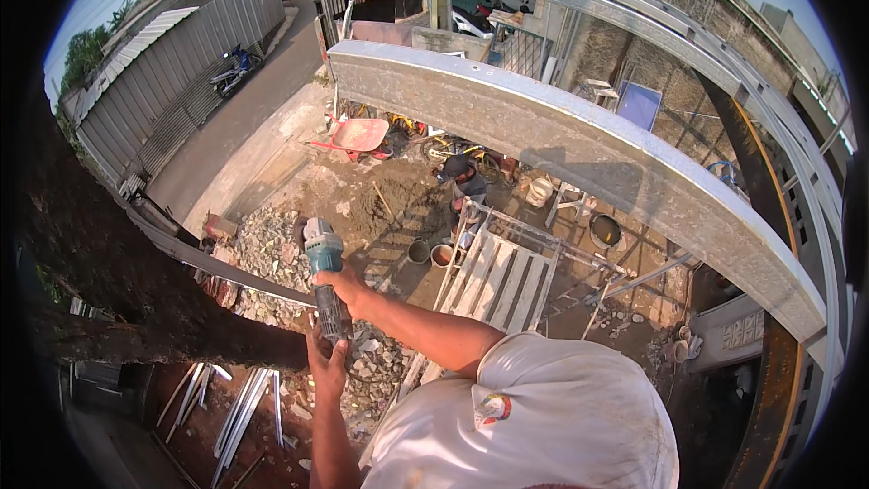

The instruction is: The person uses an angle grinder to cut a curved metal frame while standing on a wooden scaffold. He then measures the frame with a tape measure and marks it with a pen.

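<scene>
An angle grinder [328, 276] with a teal body, black rear grip and grey head is held out ahead of me, high above the ground. My right hand [342, 284] wraps around its teal body just behind the head. Lower down, my left hand [328, 355] grips the black rear end. The disc [300, 232] shows only as a dark edge at the head's left side. Left of the grinder runs a narrow metal strip [231, 273], its end passing close to the tool; whether they touch I cannot tell. A thick dark tree trunk [136, 281] stands beside it.
A long concrete beam [579, 113] curves across the right. Below, a person [466, 188] in a dark cap works near buckets [419, 251], a slatted wooden platform [507, 281] and a red wheelbarrow [359, 134]. Rubble [272, 249] and metal profiles [243, 421] lie under me.
</scene>
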A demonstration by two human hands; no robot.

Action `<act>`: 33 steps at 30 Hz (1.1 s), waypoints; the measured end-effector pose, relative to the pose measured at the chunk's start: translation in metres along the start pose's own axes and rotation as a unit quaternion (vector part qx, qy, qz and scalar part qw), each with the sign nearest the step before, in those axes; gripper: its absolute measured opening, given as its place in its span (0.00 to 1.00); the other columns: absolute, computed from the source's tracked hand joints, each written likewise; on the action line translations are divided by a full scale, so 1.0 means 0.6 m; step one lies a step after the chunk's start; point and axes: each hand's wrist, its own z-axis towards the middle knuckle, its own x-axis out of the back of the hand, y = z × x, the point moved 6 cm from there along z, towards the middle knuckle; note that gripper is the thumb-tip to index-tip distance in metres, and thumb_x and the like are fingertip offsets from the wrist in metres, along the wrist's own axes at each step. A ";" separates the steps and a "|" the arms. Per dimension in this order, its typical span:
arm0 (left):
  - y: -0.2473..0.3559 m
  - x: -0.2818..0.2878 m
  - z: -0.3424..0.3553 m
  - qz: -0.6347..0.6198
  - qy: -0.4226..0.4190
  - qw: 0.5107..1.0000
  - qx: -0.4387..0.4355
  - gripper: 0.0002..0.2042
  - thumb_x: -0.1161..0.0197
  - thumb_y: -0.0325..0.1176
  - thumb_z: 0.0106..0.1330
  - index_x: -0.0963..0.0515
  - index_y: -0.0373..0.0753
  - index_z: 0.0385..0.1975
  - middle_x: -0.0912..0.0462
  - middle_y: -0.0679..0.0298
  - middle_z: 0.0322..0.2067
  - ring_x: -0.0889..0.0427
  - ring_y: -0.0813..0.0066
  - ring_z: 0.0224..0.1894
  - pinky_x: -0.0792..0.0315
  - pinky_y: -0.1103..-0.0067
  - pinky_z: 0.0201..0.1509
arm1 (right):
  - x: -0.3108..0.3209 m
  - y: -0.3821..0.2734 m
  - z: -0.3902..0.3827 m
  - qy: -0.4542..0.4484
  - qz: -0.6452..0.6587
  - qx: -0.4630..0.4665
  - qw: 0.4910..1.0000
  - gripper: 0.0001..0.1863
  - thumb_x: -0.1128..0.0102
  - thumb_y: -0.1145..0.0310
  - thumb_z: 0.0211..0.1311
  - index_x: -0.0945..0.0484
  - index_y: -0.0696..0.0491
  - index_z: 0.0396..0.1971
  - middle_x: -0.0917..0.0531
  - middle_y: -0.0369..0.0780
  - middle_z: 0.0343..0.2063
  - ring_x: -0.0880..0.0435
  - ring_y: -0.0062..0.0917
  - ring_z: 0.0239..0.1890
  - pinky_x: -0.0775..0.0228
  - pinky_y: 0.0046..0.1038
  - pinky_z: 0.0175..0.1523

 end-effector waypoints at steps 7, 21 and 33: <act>-0.051 -0.016 -0.007 0.022 -0.019 1.000 -0.003 0.31 0.35 0.29 0.67 0.43 0.30 0.64 0.24 0.54 0.46 0.22 0.71 0.43 0.26 0.76 0.48 | 0.027 0.016 0.000 0.007 -0.011 -0.020 1.000 0.28 0.29 0.65 0.44 0.30 0.51 0.47 0.24 0.38 0.33 0.23 0.27 0.32 0.26 0.38 0.36; 0.015 -0.037 -0.044 0.405 0.024 0.897 -0.175 0.31 0.32 0.31 0.63 0.36 0.24 0.62 0.23 0.42 0.43 0.23 0.42 0.45 0.27 0.61 0.49 | 0.019 -0.008 -0.048 0.025 0.011 -0.013 1.000 0.19 0.34 0.70 0.49 0.26 0.54 0.43 0.22 0.38 0.30 0.19 0.28 0.27 0.22 0.36 0.33; -0.116 -0.013 -0.067 -0.157 -0.058 0.960 0.226 0.28 0.34 0.53 0.66 0.29 0.35 0.53 0.21 0.62 0.40 0.20 0.73 0.39 0.22 0.75 0.42 | 0.057 0.094 -0.056 -0.004 -0.008 -0.005 1.000 0.27 0.29 0.65 0.43 0.28 0.51 0.46 0.25 0.37 0.30 0.22 0.26 0.25 0.24 0.33 0.31</act>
